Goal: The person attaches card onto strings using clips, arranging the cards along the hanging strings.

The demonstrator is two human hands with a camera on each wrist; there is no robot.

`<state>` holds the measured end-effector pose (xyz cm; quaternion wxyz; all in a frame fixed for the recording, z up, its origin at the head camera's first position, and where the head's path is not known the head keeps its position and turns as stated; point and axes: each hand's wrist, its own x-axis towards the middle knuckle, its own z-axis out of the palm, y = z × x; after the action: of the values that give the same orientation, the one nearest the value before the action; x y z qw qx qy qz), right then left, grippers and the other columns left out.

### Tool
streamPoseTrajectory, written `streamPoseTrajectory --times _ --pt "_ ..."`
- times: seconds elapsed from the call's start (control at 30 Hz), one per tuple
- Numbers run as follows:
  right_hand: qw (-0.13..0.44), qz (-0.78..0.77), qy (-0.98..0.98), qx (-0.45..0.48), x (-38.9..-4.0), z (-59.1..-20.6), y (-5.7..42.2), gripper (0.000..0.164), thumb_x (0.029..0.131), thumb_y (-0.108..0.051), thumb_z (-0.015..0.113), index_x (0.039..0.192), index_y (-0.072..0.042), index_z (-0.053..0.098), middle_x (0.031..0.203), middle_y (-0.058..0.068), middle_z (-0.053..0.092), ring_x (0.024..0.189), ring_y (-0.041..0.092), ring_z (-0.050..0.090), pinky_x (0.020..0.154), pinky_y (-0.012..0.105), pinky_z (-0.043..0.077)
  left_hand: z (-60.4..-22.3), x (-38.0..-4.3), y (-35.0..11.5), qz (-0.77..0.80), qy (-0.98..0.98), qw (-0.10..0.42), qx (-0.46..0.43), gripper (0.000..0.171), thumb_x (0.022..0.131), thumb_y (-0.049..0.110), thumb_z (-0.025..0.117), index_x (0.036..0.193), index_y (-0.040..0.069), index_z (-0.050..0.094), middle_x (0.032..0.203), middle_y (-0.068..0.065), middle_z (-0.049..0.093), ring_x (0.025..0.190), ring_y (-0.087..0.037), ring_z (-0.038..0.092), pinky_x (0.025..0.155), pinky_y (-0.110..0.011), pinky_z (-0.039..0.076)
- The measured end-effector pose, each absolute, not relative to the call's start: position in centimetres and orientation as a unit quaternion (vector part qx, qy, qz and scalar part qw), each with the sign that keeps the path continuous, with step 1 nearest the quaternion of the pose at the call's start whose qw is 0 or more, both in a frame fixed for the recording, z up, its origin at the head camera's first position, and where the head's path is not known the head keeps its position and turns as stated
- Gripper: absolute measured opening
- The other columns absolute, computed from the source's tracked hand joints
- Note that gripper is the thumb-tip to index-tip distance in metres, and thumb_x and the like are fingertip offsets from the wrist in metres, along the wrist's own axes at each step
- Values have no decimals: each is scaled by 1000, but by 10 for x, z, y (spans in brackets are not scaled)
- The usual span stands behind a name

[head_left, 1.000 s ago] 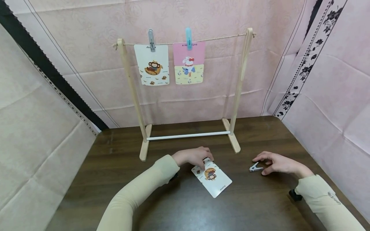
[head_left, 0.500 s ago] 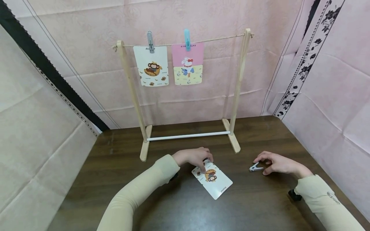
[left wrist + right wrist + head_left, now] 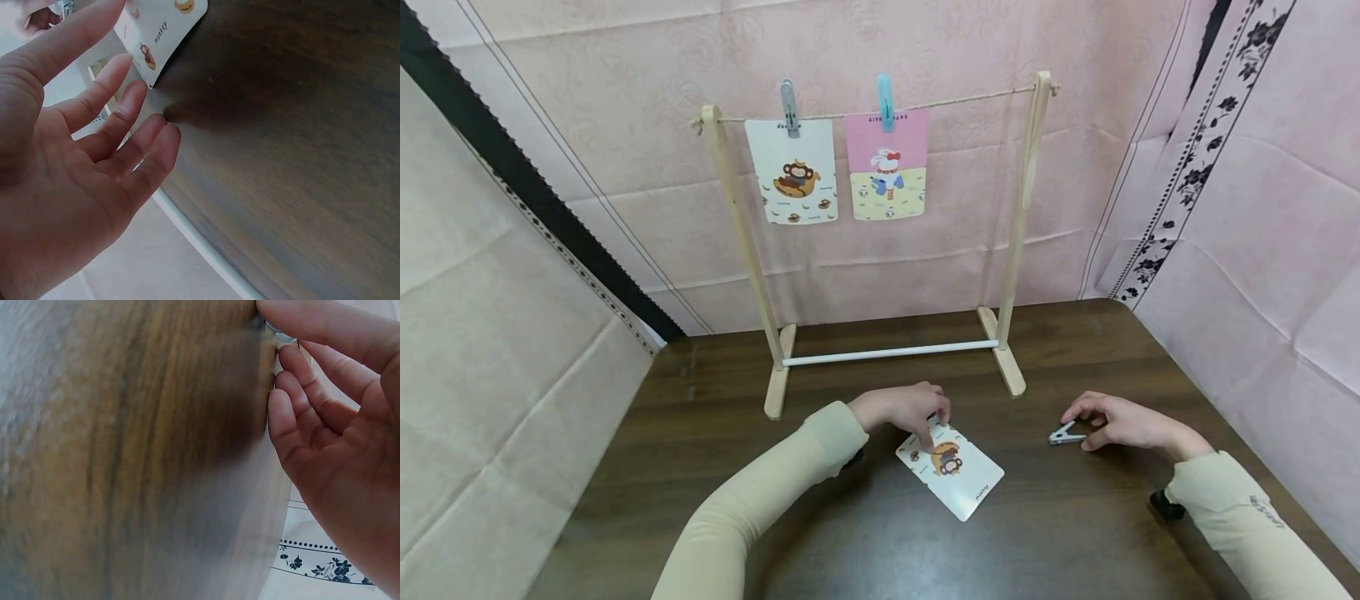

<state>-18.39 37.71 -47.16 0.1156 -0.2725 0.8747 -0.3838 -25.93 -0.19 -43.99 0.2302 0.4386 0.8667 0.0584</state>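
My left hand (image 3: 904,412) pinches a white card (image 3: 964,479) by its far edge, thumb on the printed face. The card, printed with a monkey, is upside down from the head view and low over the table. In the left wrist view the thumb tip runs out of frame beside the card (image 3: 164,31). To the right, my right hand (image 3: 1123,425) holds a small grey clothespin (image 3: 1063,435) by its handles between thumb and forefinger, at table level. Most of that clothespin (image 3: 282,332) is hidden by the thumb in the right wrist view.
Behind the hands stands a wooden frame (image 3: 1028,183) with a string (image 3: 977,102) across its top. A monkey card (image 3: 792,183) hangs there from a grey clothespin (image 3: 789,108), and a pink-and-yellow card (image 3: 887,196) from a blue one. Pink cloth surrounds the brown table (image 3: 820,533).
The card's near corner has shifted slightly toward me and to the right. My right thumb and forefinger have edged a little to the right at the clothespin. The hanging cards stay in place.
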Motion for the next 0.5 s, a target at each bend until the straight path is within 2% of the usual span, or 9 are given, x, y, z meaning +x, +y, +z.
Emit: streamPoseTrajectory --times 0.27,0.5 --pt "112 -382 877 -270 -185 -471 376 33 81 -9 83 111 -6 70 108 9 62 96 13 53 81 26 46 -441 -259 0 61 872 233 425 45 78 25 90 115 17 65 110 6 54 105 -12 44 87 -24 43" --pt "113 -385 875 -270 -185 -471 376 33 81 -9 82 111 -6 69 106 9 62 93 15 53 79 26 46 -440 -259 5 24 871 228 435 43 76 28 90 109 18 63 105 7 52 103 -12 43 83 -22 41"
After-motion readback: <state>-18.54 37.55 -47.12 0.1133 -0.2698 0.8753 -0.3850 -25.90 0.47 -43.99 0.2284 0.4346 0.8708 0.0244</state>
